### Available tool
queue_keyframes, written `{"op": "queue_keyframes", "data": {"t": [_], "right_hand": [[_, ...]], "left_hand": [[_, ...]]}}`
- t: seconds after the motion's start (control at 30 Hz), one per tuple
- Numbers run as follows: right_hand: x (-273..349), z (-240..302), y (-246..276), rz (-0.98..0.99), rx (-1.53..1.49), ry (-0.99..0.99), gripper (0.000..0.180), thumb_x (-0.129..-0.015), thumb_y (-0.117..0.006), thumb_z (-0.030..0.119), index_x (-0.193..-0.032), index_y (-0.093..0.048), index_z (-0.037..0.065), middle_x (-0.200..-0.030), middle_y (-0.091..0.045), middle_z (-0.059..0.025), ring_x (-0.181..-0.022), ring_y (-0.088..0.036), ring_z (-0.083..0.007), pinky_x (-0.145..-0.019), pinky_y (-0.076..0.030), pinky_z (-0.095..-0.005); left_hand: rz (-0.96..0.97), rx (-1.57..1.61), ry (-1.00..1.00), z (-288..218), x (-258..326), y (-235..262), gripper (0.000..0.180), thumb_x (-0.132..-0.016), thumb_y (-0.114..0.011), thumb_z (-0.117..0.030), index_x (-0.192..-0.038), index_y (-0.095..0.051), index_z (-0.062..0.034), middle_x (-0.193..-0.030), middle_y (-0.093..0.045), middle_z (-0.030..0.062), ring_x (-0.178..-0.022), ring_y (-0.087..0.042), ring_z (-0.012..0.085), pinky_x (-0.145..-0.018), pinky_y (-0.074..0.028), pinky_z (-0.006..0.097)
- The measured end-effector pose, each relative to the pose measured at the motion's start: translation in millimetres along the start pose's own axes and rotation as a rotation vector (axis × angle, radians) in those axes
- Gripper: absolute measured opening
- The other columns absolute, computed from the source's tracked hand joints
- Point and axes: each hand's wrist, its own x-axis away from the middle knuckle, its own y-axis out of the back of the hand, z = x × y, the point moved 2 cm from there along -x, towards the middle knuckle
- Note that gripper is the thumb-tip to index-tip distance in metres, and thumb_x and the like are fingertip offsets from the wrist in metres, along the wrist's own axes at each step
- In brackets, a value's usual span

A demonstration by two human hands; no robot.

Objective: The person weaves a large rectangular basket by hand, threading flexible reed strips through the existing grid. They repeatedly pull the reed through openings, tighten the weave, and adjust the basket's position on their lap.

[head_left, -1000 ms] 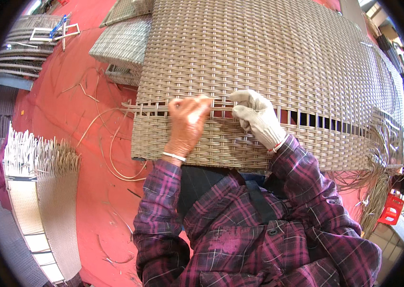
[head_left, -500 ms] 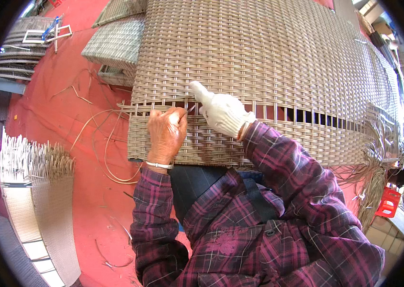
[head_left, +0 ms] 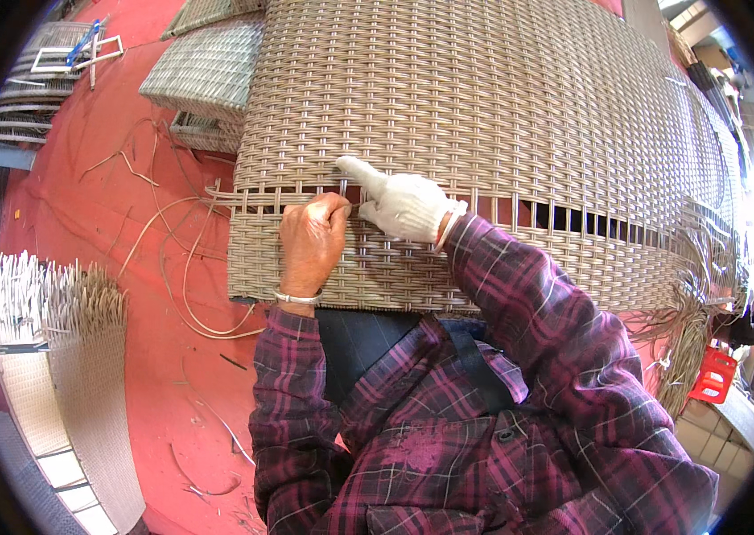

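Note:
A large brown wicker panel (head_left: 448,98) lies before me, crossed by a long unwoven gap (head_left: 573,219) with upright strands bridging it. My left hand (head_left: 313,241), bare and with a white band at the wrist, is closed at the gap's left part, pinching a wicker strand (head_left: 247,198) that runs in from the panel's left edge. My right hand (head_left: 408,205) wears a white knitted glove and rests just beside it. Its index finger stretches over the weave above the gap, apart from the thumb near my left fingertips; the remaining fingers are partly hidden.
Loose strands (head_left: 188,294) loop on the red floor covering (head_left: 176,383) at left. A bundle of strand ends (head_left: 693,330) hangs off the panel's right side near a red plastic stool (head_left: 713,374). Other woven pieces (head_left: 207,67) stand at the upper left, and one with frayed ends (head_left: 82,303) at the lower left.
The view has shifted slightly, moving the scene left. My left hand has come closer to the gloved right hand, and the short bit of strand seen between them is now covered.

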Motion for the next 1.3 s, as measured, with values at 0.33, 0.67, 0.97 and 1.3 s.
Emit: {"op": "queue_keyframes", "data": {"t": [0.33, 0.67, 0.97, 1.3], "right_hand": [[45.4, -27.6, 10.0, -0.257, -1.084, 0.005, 0.035, -0.092, -0.059, 0.001, -0.127, -0.060, 0.007, -0.077, -0.058, 0.0025, -0.060, -0.049, -0.0040, -0.052, -0.042, -0.0205], [132.5, -82.5, 46.9, -0.370, -1.023, -0.113, 0.023, -0.096, -0.057, 0.005, -0.118, -0.065, 0.007, -0.087, -0.063, 0.0010, -0.061, -0.049, -0.0029, -0.055, -0.043, -0.0188], [98.6, -51.8, 23.5, -0.398, -0.260, 0.160, 0.055, -0.091, -0.059, 0.013, -0.141, -0.038, 0.006, -0.110, -0.067, -0.0228, -0.094, -0.067, -0.0391, -0.080, -0.054, -0.0459], [45.6, -24.7, 13.8, -0.096, 0.152, -0.072, 0.073, -0.089, -0.057, 0.026, -0.152, -0.021, 0.016, -0.092, -0.071, -0.0174, -0.078, -0.069, -0.0356, -0.067, -0.053, -0.0491]], "left_hand": [[-0.414, -0.003, -0.163, -30.4, 6.6, -30.2, 0.013, -0.083, -0.072, -0.008, -0.095, -0.070, -0.0080, -0.097, -0.066, 0.0060, -0.090, -0.061, 0.0263, -0.082, -0.043, 0.037], [0.007, -0.079, -0.454, -111.2, -9.5, -59.7, 0.016, -0.091, -0.065, -0.012, -0.105, -0.070, -0.0084, -0.103, -0.069, 0.0051, -0.093, -0.062, 0.0209, -0.091, -0.036, 0.036], [-0.117, -0.104, -0.281, -97.5, -0.1, -8.6, 0.002, -0.083, -0.071, -0.011, -0.083, -0.069, -0.0108, -0.077, -0.065, 0.0019, -0.062, -0.052, 0.0236, -0.067, -0.038, 0.036], [0.026, 0.127, 0.204, -59.7, 6.9, -3.5, 0.010, -0.079, -0.066, -0.008, -0.072, -0.060, -0.0081, -0.067, -0.060, 0.0095, -0.062, -0.058, 0.0312, -0.063, -0.042, 0.041]]}}
